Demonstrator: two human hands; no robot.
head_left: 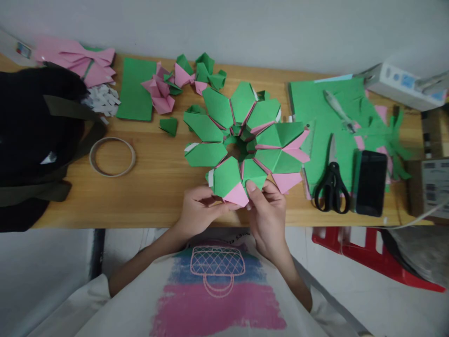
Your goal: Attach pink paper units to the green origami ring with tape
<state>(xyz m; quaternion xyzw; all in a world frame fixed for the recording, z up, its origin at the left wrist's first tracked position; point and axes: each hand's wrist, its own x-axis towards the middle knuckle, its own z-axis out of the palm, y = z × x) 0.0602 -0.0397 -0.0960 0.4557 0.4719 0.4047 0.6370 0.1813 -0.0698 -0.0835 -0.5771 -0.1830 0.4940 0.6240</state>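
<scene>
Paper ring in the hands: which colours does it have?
The ring is mostly green, with pink and white parts, seen best in the head view.

The flower [229, 175] is matt paper, the table [157, 196] smooth wood, the phone [371, 182] glossy, the scissors [333, 174] metal-bladed and seemingly plastic-handled.

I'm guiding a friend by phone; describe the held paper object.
Find the wooden table. Above it, the left hand and right hand hold a green-and-pink folded-paper ring. Unlike the smaller paper pieces behind it, it has petal-like flaps around an open centre.
</scene>
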